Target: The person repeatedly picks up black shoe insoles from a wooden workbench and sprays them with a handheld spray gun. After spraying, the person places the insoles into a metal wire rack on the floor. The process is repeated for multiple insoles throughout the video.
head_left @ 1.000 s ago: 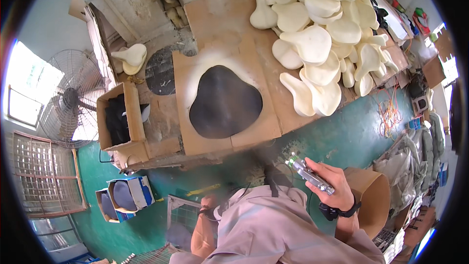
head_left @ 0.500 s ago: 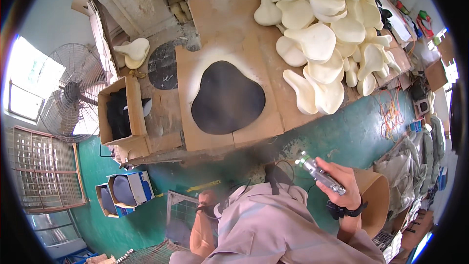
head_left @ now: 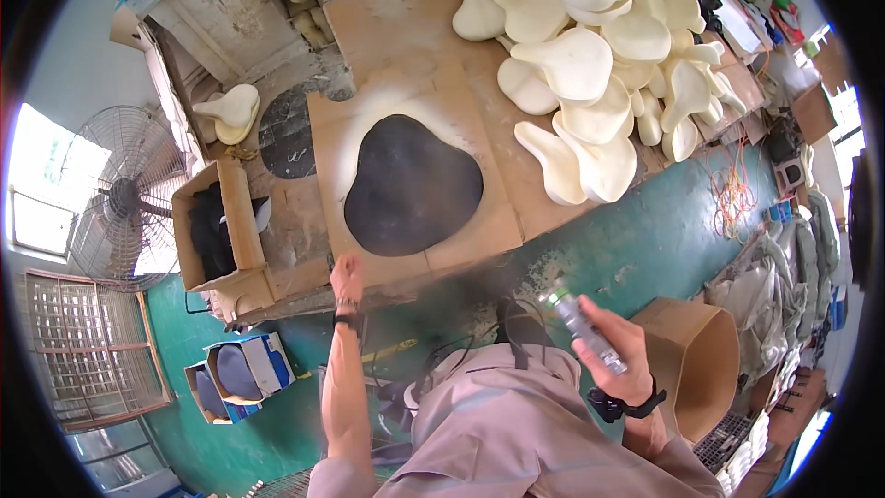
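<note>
My right hand is wrapped round a metal spray gun with a green part at its front end, held over the floor in front of my body. My left hand is at the table's front edge, just below the near left corner of a black rounded-triangular sheet. Its fingers are curled in; whether anything is between them cannot be made out. The sheet lies flat on cardboard with a pale whitish band round its far side.
Cream foam saddle pads are heaped at the table's right. An open carton with black pieces stands at the left, near a fan. Another carton stands beside my right arm. Dark pads in blue-white boxes sit lower left.
My left hand has risen from beside my body to the table's front edge. My right hand still holds the spray gun, slightly lower and further left. The whole view has shifted a little.
</note>
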`<action>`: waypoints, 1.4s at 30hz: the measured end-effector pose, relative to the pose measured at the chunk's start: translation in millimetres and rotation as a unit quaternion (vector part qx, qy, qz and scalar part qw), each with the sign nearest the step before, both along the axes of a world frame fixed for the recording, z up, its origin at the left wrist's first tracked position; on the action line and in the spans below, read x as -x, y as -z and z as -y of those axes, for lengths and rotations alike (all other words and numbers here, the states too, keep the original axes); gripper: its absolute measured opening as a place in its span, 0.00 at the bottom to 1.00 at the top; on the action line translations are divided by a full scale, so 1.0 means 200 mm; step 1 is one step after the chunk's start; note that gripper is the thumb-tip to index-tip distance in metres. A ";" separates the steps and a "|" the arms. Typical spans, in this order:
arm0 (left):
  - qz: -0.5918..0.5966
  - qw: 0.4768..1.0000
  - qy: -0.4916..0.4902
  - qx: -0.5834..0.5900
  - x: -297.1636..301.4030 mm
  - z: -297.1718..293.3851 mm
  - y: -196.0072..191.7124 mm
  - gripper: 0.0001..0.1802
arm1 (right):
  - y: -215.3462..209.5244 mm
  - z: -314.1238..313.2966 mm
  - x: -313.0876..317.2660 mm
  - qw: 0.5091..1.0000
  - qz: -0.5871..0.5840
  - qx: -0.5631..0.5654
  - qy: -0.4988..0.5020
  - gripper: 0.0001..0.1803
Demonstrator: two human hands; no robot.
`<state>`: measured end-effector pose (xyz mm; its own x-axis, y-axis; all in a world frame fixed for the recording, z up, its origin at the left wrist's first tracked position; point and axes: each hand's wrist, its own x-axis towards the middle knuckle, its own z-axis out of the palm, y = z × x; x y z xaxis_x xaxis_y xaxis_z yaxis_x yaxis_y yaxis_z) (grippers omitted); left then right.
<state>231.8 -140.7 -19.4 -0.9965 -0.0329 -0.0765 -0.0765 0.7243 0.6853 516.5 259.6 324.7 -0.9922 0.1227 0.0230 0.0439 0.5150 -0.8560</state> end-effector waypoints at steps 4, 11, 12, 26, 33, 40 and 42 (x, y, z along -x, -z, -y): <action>-0.068 0.996 -0.040 0.047 0.17 -0.27 0.01 0.17 | -0.04 -0.09 -0.04 0.999 0.023 -0.024 0.014 0.32; -0.008 0.971 -0.125 0.204 0.12 -0.50 -0.01 0.15 | 0.02 -0.14 -0.05 0.999 0.005 0.005 0.045 0.35; -0.012 0.972 -0.121 0.200 0.13 -0.50 -0.02 0.13 | 0.05 -0.13 -0.04 0.999 -0.002 0.009 0.048 0.35; 0.320 0.626 -0.217 -0.678 0.55 -0.43 0.26 0.14 | 0.31 -0.19 0.22 0.997 -0.027 -0.025 -0.063 0.35; 0.036 0.528 -0.028 -0.848 0.67 -0.79 -0.89 0.14 | 0.35 -0.24 0.42 0.986 -0.004 -0.040 -0.162 0.34; -0.129 0.480 0.017 -0.867 0.30 -0.40 -1.47 0.19 | 0.35 -0.22 0.66 0.968 -0.032 -0.012 -0.250 0.35; -0.141 0.484 -0.032 -0.863 0.13 -0.24 -1.45 0.22 | 0.34 -0.19 0.73 0.958 -0.040 -0.025 -0.283 0.35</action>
<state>206.4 -93.3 270.5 -0.9765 -0.1937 0.0940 0.2117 -0.9437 0.2543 370.3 298.6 256.1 -0.8945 -0.4372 0.0932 -0.3186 0.4774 -0.8189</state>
